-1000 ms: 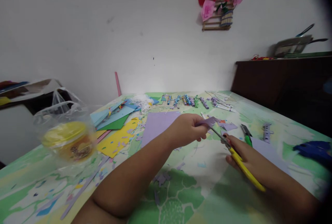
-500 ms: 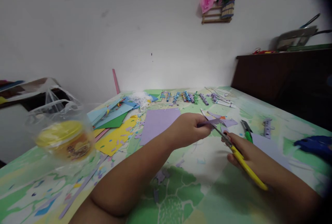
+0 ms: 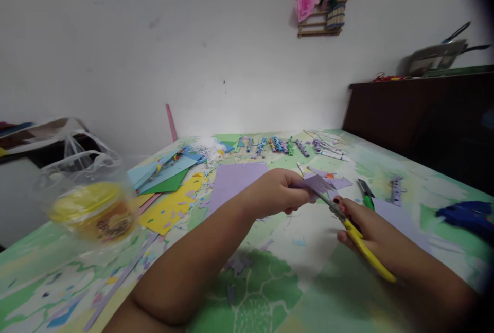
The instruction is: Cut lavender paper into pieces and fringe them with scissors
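My left hand (image 3: 283, 191) pinches a small piece of purple paper (image 3: 317, 182) above the middle of the table. Yellow-handled scissors (image 3: 360, 243) are gripped in my right hand (image 3: 370, 220), their blades pointing up and left. The blades meet the paper piece just beyond my left fingertips, and part of them is hidden by it. Behind my left wrist lies a larger purple sheet (image 3: 235, 183). Purple scraps (image 3: 339, 183) and a white marker-like stick (image 3: 300, 168) lie just past my hands.
A green utility knife (image 3: 366, 195) and a blue object (image 3: 465, 215) lie at right. Several decorated paper rolls (image 3: 276, 143) line the back. At left are coloured sheets (image 3: 173, 204), white shredded strips (image 3: 208, 149) and a yellow-lidded tub (image 3: 90, 209) in a plastic bag.
The scissor blades have closed further on the paper, and the purple piece now lies more flatly over them. Both hands stay nearly in place; the view has shifted slightly.
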Demonstrator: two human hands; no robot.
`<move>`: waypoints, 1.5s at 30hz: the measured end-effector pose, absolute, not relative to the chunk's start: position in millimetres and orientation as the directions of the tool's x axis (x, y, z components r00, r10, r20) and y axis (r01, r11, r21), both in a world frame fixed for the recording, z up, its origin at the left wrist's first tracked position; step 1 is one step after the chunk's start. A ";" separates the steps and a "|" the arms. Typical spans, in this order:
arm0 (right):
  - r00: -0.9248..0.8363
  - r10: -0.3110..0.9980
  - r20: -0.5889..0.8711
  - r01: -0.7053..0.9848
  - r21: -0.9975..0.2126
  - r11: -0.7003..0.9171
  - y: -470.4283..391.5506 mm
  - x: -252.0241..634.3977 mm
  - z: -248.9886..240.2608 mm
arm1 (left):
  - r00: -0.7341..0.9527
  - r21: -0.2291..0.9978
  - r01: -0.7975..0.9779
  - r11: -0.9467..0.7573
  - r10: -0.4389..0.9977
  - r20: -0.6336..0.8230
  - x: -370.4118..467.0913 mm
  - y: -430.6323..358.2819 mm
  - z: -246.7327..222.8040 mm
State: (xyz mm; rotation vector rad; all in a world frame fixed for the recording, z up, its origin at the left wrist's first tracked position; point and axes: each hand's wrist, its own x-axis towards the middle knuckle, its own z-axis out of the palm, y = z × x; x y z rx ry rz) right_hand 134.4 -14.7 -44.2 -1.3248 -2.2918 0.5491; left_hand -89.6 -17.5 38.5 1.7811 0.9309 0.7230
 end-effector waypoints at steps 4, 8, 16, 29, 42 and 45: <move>-0.449 0.875 0.182 0.706 -0.529 0.471 -15.4 134.7 -42.9 | 0.580 0.975 0.165 -0.147 0.814 0.024 -89.1 -19.0 40.3; -0.438 0.877 0.196 0.701 -0.537 0.470 -14.8 136.3 -44.0 | 0.616 0.992 0.097 -0.079 0.788 0.002 -88.3 -19.0 40.2; -0.443 0.869 0.223 0.687 -0.539 0.488 -16.5 136.0 -43.8 | 0.689 0.999 -0.021 -0.025 0.724 0.033 -89.3 -16.1 35.2; -0.410 0.875 0.258 0.719 -0.499 0.484 -19.7 134.6 -44.0 | 0.729 0.998 -0.059 0.036 0.684 0.018 -92.1 -15.9 34.9; -0.326 0.915 0.239 0.708 -0.579 0.404 -17.0 133.5 -40.7 | 0.518 0.982 0.019 -0.188 0.842 0.151 -97.6 -23.5 48.5; -0.341 0.907 0.246 0.689 -0.591 0.420 -15.4 133.7 -42.2 | 0.386 0.976 -0.027 -0.218 0.898 0.211 -96.0 -21.2 46.7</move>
